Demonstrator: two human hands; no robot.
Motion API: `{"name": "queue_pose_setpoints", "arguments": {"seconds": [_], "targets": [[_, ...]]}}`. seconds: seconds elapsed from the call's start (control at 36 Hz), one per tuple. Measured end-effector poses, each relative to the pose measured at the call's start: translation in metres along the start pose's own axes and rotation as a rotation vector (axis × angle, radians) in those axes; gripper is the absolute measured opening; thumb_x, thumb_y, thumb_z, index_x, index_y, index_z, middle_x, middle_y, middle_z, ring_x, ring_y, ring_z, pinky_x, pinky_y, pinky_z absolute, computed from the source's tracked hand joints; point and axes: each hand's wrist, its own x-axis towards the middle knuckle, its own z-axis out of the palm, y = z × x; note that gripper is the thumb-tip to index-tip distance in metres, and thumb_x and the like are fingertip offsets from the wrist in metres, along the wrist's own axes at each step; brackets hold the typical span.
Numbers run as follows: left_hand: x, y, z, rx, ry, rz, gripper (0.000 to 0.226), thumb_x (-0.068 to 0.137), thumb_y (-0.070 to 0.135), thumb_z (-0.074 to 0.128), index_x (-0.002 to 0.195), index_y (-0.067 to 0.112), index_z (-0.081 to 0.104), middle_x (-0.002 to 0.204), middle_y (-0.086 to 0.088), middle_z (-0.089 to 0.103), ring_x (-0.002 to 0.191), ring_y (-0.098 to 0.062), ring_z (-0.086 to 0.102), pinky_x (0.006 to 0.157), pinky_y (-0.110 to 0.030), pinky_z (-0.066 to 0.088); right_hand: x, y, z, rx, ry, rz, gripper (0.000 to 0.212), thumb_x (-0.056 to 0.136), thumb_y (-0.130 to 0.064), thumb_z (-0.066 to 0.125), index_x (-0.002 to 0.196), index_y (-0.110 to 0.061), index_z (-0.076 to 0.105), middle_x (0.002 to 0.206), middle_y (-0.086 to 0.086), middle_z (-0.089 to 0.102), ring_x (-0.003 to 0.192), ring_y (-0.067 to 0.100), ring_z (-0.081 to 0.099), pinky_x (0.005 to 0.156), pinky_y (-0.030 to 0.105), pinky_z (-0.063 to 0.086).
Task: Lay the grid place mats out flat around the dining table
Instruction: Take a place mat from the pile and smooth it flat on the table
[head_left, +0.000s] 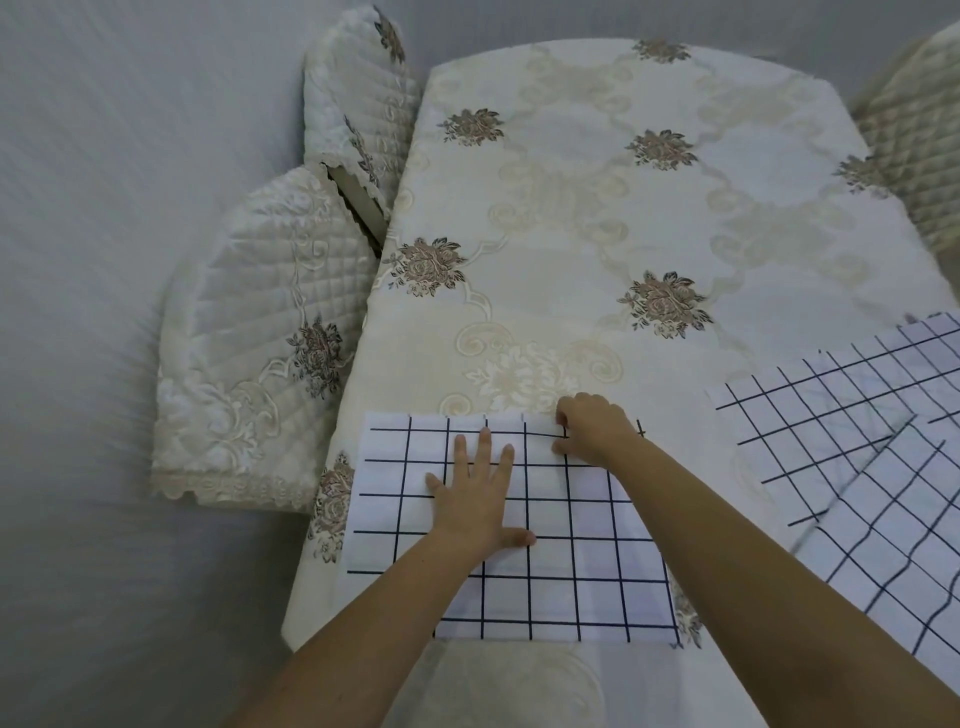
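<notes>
A white place mat with a dark grid (561, 566) lies flat at the near left corner of the dining table (571, 208), which wears a cream floral cloth. My left hand (478, 493) presses flat on the mat's middle with fingers spread. My right hand (592, 428) pinches the mat's far right corner between curled fingers and thumb. More grid mats (857, 452) lie overlapped and slightly rumpled at the right side of the table.
Two chairs with quilted cream covers stand along the table's left side, one (249, 353) near and one (358, 98) farther back. Another covered chair (914, 135) shows at the far right. Grey floor (104, 260) surrounds the left.
</notes>
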Motion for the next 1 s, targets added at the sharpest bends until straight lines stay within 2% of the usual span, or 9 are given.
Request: {"name": "queue_pose_setpoints", "arguments": {"seconds": [0.08,0.17,0.28,0.47,1.0], "targets": [[-0.001,0.001,-0.001,0.004,0.007,0.008,0.110,0.073,0.067,0.058,0.147,0.026,-0.012,0.152,-0.004,-0.030,0.140,-0.034,-0.025,0.106,-0.066,0.012,0.001,-0.001,-0.001,-0.059,0.002,-0.016,0.040,0.087,-0.035,0.059,0.120,-0.013,0.053,0.125,0.010,0.046,0.117,0.027,0.042,0.094,0.033,0.037],[-0.001,0.000,-0.002,0.019,0.016,0.016,0.109,0.073,0.067,0.057,0.148,0.025,-0.011,0.152,-0.007,-0.029,0.140,-0.035,-0.023,0.107,-0.065,0.010,0.003,-0.003,-0.002,-0.015,0.042,-0.020,0.035,0.087,-0.034,0.058,0.116,-0.013,0.057,0.124,0.010,0.047,0.116,0.027,0.041,0.094,0.034,0.036],[-0.002,-0.001,-0.002,0.036,0.027,0.033,0.109,0.073,0.068,0.056,0.148,0.025,-0.011,0.152,-0.007,-0.029,0.140,-0.035,-0.023,0.107,-0.065,0.008,0.006,-0.009,0.000,0.075,0.086,0.004,0.025,0.092,-0.028,0.051,0.107,-0.010,0.061,0.118,0.010,0.053,0.110,0.027,0.048,0.090,0.034,0.039],[0.002,-0.007,-0.003,0.039,0.026,0.061,0.110,0.071,0.073,0.052,0.147,0.026,-0.012,0.151,-0.006,-0.032,0.139,-0.034,-0.026,0.107,-0.065,0.004,0.010,-0.008,0.007,0.203,0.120,0.044,0.019,0.093,-0.022,0.052,0.098,-0.007,0.062,0.109,0.009,0.058,0.102,0.027,0.053,0.079,0.034,0.044],[0.004,-0.012,-0.005,0.027,0.009,0.053,0.111,0.072,0.071,0.055,0.147,0.026,-0.015,0.150,-0.005,-0.034,0.138,-0.036,-0.028,0.105,-0.068,0.007,0.014,-0.011,0.016,0.203,0.193,0.096,0.022,0.093,-0.026,0.051,0.100,-0.008,0.061,0.110,0.007,0.058,0.105,0.026,0.051,0.085,0.036,0.045]]}}
